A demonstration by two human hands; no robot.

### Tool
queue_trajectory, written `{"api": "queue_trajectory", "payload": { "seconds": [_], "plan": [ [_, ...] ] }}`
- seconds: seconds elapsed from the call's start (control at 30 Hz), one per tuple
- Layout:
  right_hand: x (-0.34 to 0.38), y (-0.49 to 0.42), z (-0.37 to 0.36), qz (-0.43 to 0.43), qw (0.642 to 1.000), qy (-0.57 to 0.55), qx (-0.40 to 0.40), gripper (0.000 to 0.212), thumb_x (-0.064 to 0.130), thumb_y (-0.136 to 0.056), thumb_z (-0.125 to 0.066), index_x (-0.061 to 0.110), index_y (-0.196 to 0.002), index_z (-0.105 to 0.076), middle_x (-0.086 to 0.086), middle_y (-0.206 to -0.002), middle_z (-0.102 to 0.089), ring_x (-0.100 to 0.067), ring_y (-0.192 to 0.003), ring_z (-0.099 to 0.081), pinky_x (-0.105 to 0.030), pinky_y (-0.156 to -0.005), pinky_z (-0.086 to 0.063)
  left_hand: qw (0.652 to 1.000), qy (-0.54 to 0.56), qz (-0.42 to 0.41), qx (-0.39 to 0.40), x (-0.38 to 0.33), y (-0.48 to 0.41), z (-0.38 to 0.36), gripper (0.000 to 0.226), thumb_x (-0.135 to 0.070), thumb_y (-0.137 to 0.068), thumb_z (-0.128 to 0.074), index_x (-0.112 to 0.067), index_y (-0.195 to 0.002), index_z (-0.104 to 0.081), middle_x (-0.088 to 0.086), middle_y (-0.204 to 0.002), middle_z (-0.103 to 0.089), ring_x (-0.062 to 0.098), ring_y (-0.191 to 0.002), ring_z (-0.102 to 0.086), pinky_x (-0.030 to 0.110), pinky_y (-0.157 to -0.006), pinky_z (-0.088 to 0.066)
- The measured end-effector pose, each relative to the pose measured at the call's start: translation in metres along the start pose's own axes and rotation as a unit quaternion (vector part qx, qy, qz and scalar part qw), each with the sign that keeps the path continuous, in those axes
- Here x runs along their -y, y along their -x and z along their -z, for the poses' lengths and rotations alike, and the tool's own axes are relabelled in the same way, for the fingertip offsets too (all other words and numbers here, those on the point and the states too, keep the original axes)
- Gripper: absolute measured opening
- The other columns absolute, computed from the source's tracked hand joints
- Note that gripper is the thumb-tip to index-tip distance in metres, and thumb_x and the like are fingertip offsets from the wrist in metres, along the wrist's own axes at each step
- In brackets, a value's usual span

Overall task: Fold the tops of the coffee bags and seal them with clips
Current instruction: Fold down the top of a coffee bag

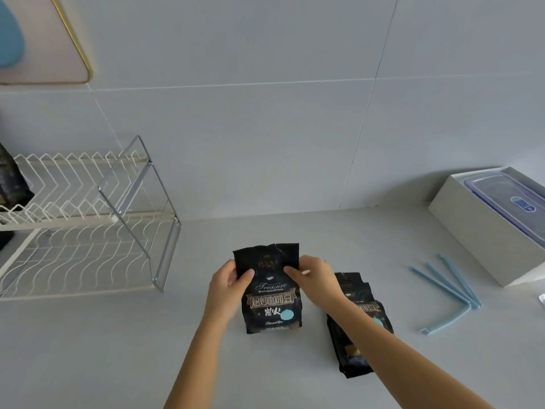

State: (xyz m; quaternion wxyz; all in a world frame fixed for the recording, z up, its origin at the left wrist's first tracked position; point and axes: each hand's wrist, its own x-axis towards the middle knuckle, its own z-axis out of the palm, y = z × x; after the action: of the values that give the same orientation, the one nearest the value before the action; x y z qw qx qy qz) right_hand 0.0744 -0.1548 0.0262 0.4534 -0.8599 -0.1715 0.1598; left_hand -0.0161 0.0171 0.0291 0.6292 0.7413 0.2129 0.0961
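You hold a black coffee bag (pixel 272 293) upright on the grey counter (pixel 118 349). Your left hand (pixel 228 280) pinches its upper left edge; your right hand (pixel 314 274) pinches the upper right. The bag top is crumpled and unfolded. More black bags (pixel 354 335) lie just right, under your right forearm. Blue clips (pixel 448 286) lie further right, beside a white box (pixel 483 228). A wire dish rack (pixel 79 219) stands at left.

The held coffee bag (pixel 271 290) stands on the counter (pixel 118 335). Left of it and farther back sits the dish rack (pixel 82 219). Just right of it lies a second bag (pixel 354 335), then the clips (pixel 448 284), with the box (pixel 483 228) behind them.
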Motion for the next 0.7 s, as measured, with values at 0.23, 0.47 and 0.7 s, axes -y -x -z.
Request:
{"api": "queue_trajectory", "payload": {
  "seconds": [0.23, 0.47, 0.7],
  "plan": [
    [-0.019, 0.007, -0.002, 0.045, 0.999, 0.008, -0.017, 0.039, 0.037, -0.085, -0.060, 0.024, -0.053, -0.043, 0.012, -0.052, -0.049, -0.005, -0.046, -0.042, -0.020, -0.045, -0.032, 1.000, -0.021, -0.018, 0.001, 0.001, 0.002, 0.008, 0.015, -0.007, -0.086, -0.060, -0.020, -0.085, -0.067, -0.001, -0.086, -0.073, 0.013, -0.084, -0.069, 0.026, -0.070, -0.055],
    [-0.016, 0.013, 0.004, 0.057, 0.998, 0.034, 0.002, 0.032, 0.037, -0.087, -0.059, 0.015, -0.064, -0.055, 0.009, -0.062, -0.060, -0.007, -0.058, -0.054, -0.025, -0.056, -0.044, 0.998, 0.026, -0.045, -0.035, 0.003, 0.018, 0.005, 0.010, -0.004, -0.082, -0.065, -0.013, -0.084, -0.064, 0.002, -0.076, -0.075, 0.015, -0.074, -0.071, 0.023, -0.060, -0.057],
    [-0.015, 0.015, -0.002, -0.005, 0.996, 0.048, 0.076, 0.042, 0.026, -0.088, -0.062, 0.026, -0.050, -0.044, 0.012, -0.045, -0.050, -0.002, -0.044, -0.044, -0.017, -0.046, -0.033, 0.995, 0.014, 0.097, 0.005, 0.015, 0.023, -0.001, 0.022, -0.009, -0.085, -0.064, -0.013, -0.105, -0.057, 0.005, -0.083, -0.076, 0.018, -0.077, -0.072, 0.026, -0.065, -0.053]
  ]
}}
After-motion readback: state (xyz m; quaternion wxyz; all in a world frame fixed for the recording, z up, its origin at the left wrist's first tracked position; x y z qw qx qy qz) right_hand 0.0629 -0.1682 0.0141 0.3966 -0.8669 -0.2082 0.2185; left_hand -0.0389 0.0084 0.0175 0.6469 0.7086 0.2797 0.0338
